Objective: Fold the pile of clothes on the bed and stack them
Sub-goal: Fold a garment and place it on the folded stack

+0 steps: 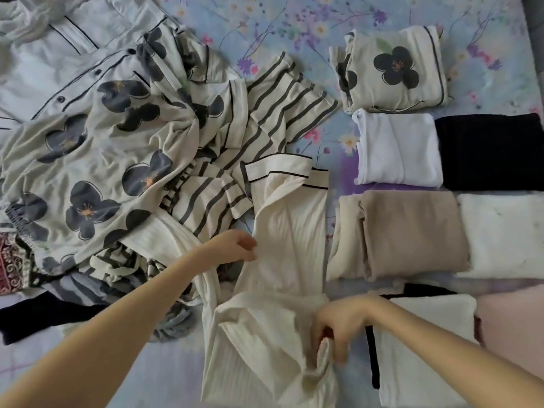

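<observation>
Cream ribbed garment [288, 231]: laid on the flowered bed sheet [294, 25] in the near middle, between the unfolded pile and the folded pieces.
Long axis: run from the near edge of the view towards the far side, leaning slightly right.
Pointing: the two dark-piped cuffs [291, 169] are turned away from the person; the bunched, wider end is kept near.
Left hand [235, 245]: fingers are curled about the garment's left edge, roughly midway along its length.
Right hand [335, 325]: a fold of the cream cloth at the near end is pinched between thumb and fingers.
Unfolded pile [103, 148]: heaped at the left, touching the garment. One dark-flowered piece, one striped piece [265, 113] and one pale buttoned shirt [73, 54] can be counted. One dark cloth [44, 316] and one red patterned cloth [11, 260] are seen at its near edge.
Folded pieces: seven are counted at the right, laid side by side: one flowered bundle [394, 69], one white bundle [400, 148], one black bundle [491, 151], one beige bundle [412, 234], one fluffy white bundle [503, 234], one cream piped bundle [426, 348] and one pink bundle [512, 328].
Cream layer [344, 237]: seen just left of the beige bundle; whether it is a separate piece cannot be told.
</observation>
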Action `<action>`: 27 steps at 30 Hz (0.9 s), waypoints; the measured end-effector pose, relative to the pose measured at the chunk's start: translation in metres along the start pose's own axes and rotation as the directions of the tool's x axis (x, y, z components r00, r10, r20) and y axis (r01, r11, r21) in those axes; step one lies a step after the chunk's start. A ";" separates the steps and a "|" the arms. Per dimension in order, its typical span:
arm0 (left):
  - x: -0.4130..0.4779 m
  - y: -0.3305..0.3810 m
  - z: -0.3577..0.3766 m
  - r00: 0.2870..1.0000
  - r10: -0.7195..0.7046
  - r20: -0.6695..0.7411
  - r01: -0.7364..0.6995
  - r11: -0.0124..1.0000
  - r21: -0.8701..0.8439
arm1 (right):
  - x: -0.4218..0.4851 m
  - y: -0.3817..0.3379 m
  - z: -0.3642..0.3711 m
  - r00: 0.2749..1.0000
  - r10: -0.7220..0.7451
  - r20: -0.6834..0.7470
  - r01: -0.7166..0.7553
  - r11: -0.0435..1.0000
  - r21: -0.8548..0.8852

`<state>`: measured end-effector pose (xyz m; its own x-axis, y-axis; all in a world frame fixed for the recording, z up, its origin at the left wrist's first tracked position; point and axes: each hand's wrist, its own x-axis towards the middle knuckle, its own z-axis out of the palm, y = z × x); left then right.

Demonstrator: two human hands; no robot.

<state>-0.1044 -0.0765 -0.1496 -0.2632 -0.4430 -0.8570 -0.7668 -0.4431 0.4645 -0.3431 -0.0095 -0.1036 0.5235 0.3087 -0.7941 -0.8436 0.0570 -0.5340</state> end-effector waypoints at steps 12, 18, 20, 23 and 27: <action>0.011 0.017 0.011 0.994 0.038 -0.103 -0.070 0.943 -0.325 | 0.027 -0.006 -0.088 0.368 0.431 -0.824 0.586 0.581 0.565; 0.003 0.023 0.000 0.973 0.100 0.206 0.124 0.524 -0.843 | 0.033 -0.009 -0.126 0.543 0.446 -0.711 0.641 0.326 0.695; 0.002 0.027 -0.003 0.957 0.147 0.252 0.137 0.536 -0.833 | 0.034 -0.008 -0.129 0.643 0.413 -0.645 0.624 0.205 0.754; 0.000 0.046 -0.004 0.965 0.179 0.194 0.034 0.645 -0.764 | 0.037 -0.010 -0.126 0.707 0.379 -0.598 0.554 0.229 0.800; 0.000 0.071 -0.005 0.981 0.196 -0.007 -0.162 0.787 -0.595 | 0.039 -0.013 -0.120 0.725 0.338 -0.600 0.524 0.294 0.799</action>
<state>-0.1557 -0.1115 -0.1156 -0.4042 -0.5271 -0.7475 -0.2126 -0.7407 0.6373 -0.2972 -0.1124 -0.1629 0.1657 -0.3266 -0.9305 -0.0686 0.9375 -0.3413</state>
